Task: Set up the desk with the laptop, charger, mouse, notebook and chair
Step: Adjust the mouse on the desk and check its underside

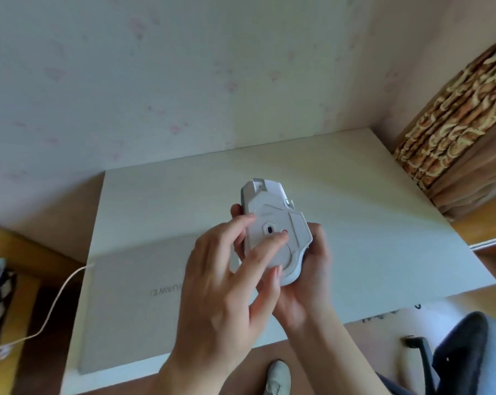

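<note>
Mouse [275, 232]: white wireless type, held belly-up above the desk [369, 223], approx. over the closed laptop's [144, 297] 2 o'clock corner. Not yet set down.

Right hand [309, 269]: cradles mouse from below, fingers wrapped round its top shell; fingertips show at the 9 o'clock flank, thumb side at 3 o'clock. Firm hold.

Left hand [226, 283]: fingers mostly extended, one fingertip pressing the underside beside the sensor window, prob. at a small switch. Holds nothing itself.

Laptop: lid shut, flat on desk at 8 o'clock of the hands. White charger cable [56, 297] meets its 9 o'clock edge and trails off the desk toward 7 o'clock; plug seating too blurred to confirm.

Office chair [451, 354]: at 5 o'clock, apart from desk edge. Notebook: not in view.

Handling assessment: mouse is a light, rigid plastic shell, smooth and likely a bit slippery; side buttons and scroll wheel are the fragile pts. Best grasped across the two flanks at mid-body, as the right hand does. Recommend turning it feet-down before placing at 3 o'clock of the laptop.
</note>
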